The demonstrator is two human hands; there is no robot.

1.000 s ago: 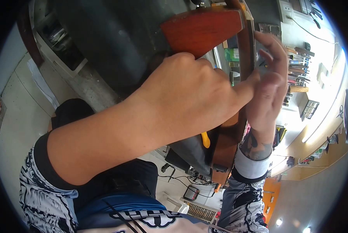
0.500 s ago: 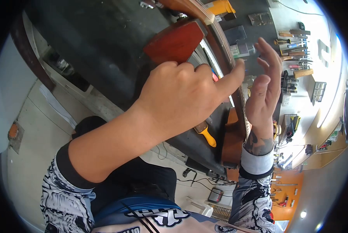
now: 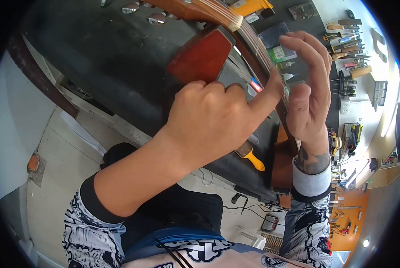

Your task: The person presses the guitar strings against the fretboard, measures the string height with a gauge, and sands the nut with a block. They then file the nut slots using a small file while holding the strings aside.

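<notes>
Left hand (image 3: 213,111): one finger at guitar strings (image 3: 257,43); can't tell its grip.
Right hand (image 3: 310,100): wide, beside them.
Block (image 3: 200,56): on table (image 3: 106,58).

Only head camera feeds me: looks forward and down from above left hand (image 3: 215,108) and right hand (image 3: 317,96), both near lens; wide view tilts, wall-hung tools (image 3: 360,72) beyond right hand.

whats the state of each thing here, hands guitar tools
Brown wooden guitar: strung, lying over the black workbench
Red tapered wooden block: standing at the guitar's neck
Bare left hand: index finger extended toward thin strings
Bare right hand: open, fingers bent, holding nothing visible
Yellow-handled tool: lying on the workbench, partly hidden
Wooden-handled tools: hung in a row
</notes>
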